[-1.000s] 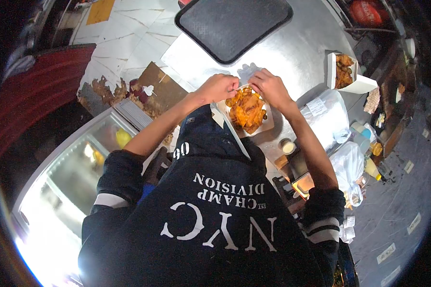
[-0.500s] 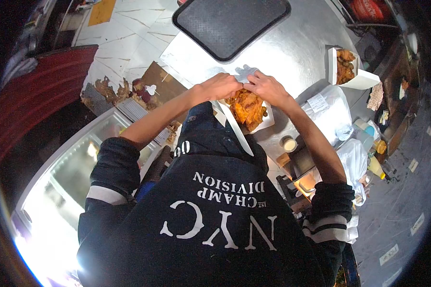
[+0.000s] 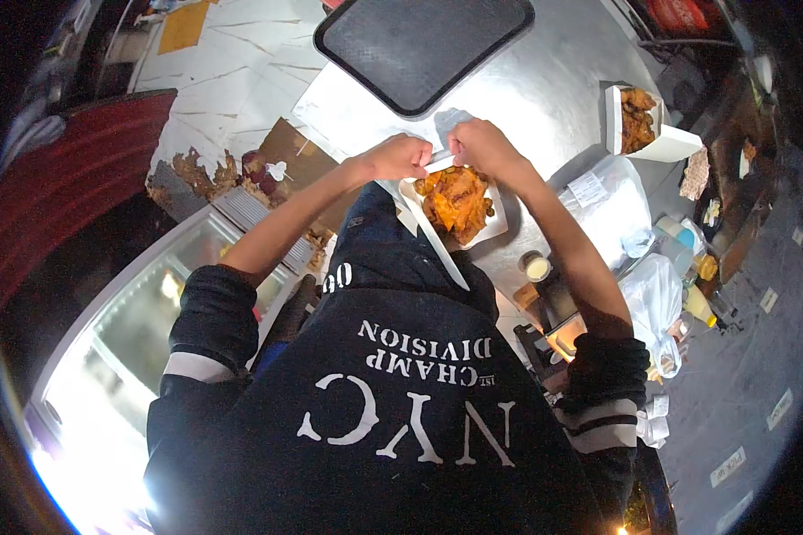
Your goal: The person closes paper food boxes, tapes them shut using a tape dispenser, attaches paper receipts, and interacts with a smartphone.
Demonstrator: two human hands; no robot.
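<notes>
A white takeaway box (image 3: pixel 498 214) of orange-brown fried chicken (image 3: pixel 458 203) sits open in front of my body, its lid (image 3: pixel 444 251) folded down toward my apron and shirt. My left hand (image 3: pixel 401 158) is closed at the box's far left corner, fingers curled at the rim. At the far right corner, my right hand (image 3: pixel 480 145) is also closed, its knuckles up. Both hands appear to pinch the cardboard edge; the fingertips are mostly hidden.
A black tray (image 3: pixel 424 49) lies at the far side of the steel table (image 3: pixel 562 98). To the right stand another open chicken box (image 3: pixel 612 125), a plastic bag with a label (image 3: pixel 623 209), a sauce cup (image 3: pixel 535 267) and a yellow bottle (image 3: pixel 700 306). A lit glass-topped cabinet (image 3: pixel 125 321) is at left.
My hands have moved apart along the box's far edge, left hand to the left and right hand slightly up. More of the box and chicken shows between them.
</notes>
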